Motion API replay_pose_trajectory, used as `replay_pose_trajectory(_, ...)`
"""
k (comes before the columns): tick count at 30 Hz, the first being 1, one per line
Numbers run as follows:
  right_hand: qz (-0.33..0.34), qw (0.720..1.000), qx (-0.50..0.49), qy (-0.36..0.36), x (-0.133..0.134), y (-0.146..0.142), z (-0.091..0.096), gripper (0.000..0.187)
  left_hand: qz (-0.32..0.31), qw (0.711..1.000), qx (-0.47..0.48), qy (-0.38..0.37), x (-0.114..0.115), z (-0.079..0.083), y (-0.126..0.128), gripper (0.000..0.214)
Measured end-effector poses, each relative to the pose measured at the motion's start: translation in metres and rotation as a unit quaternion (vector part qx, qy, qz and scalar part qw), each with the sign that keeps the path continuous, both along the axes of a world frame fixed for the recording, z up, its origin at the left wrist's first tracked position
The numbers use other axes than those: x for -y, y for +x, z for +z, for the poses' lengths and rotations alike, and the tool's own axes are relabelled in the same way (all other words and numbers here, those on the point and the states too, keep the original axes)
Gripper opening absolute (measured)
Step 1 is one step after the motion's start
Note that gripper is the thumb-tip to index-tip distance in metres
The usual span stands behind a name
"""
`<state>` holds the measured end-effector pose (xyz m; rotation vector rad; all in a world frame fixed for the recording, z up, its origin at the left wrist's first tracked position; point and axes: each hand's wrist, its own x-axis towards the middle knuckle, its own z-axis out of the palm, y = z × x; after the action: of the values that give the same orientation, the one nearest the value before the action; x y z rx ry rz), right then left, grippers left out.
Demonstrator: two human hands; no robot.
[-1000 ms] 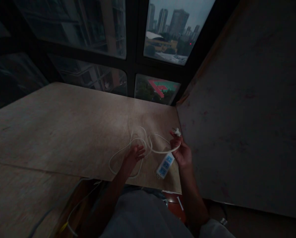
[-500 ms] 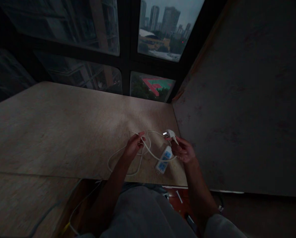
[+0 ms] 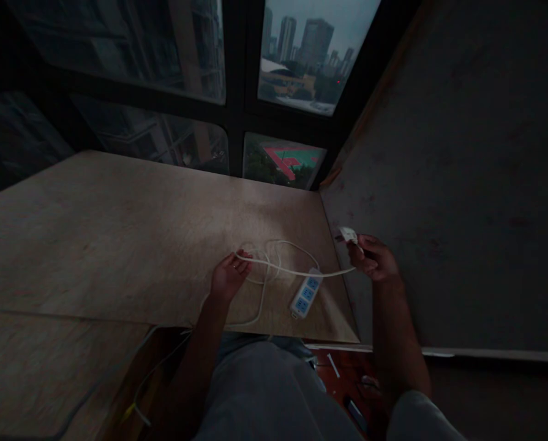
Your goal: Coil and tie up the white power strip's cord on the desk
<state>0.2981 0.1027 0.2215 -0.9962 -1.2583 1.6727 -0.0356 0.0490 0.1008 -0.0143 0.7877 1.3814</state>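
A white power strip (image 3: 305, 296) with blue sockets lies near the front edge of the plywood table (image 3: 117, 233). Its white cord (image 3: 278, 269) loops loosely over the board. My right hand (image 3: 372, 257) is closed on the white plug (image 3: 348, 234), held off to the right over the table's edge. The cord runs taut from there to my left hand (image 3: 228, 275), which pinches it a little above the table, left of the strip.
A tall plywood panel (image 3: 461, 184) stands upright along the right side. Dark-framed windows (image 3: 237, 79) with a city view run behind the table. A second board (image 3: 39, 373) and loose cables (image 3: 140, 386) sit at lower left. My lap fills the bottom centre.
My hands have drawn apart: the right carried the plug rightward past the table edge, the left closed on the cord, and the stretch between them pulled straight.
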Motion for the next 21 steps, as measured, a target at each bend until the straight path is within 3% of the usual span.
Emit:
replay_pose_trajectory(4,-0.064,0.996,-0.016,0.056,0.005,-0.001,0.001,0.028,-0.003,0.998,-0.057,0.010,0.007,-0.003,-0.007,0.012)
replay_pose_trajectory(7,-0.104,0.987,-0.051,0.108,0.010,-0.006,-0.003,0.029,0.030,0.981,-0.189,0.022,0.011,-0.009,-0.010,0.023)
replay_pose_trajectory(10,-0.120,0.977,-0.088,0.155,0.018,-0.010,-0.006,0.028,0.064,0.929,-0.364,0.031,0.008,-0.023,-0.020,0.043)
replay_pose_trajectory(13,-0.137,0.962,-0.133,0.194,0.028,-0.016,-0.005,0.026,0.060,0.839,-0.540,0.043,0.001,-0.044,-0.033,0.048)
replay_pose_trajectory(15,-0.152,0.951,-0.153,0.222,0.034,-0.022,-0.003,0.021,0.009,0.769,-0.637,0.048,-0.003,-0.058,-0.039,0.048)
replay_pose_trajectory(17,-0.171,0.941,-0.167,0.239,0.039,-0.028,-0.001,0.016,-0.059,0.719,-0.691,0.054,-0.004,-0.067,-0.041,0.046)
replay_pose_trajectory(19,-0.189,0.935,-0.185,0.235,0.043,-0.034,-0.001,0.014,-0.111,0.708,-0.696,0.049,-0.003,-0.072,-0.039,0.039)
replay_pose_trajectory(21,-0.200,0.933,-0.202,0.221,0.046,-0.039,-0.002,0.016,-0.136,0.735,-0.664,0.025,-0.002,-0.072,-0.036,0.030)
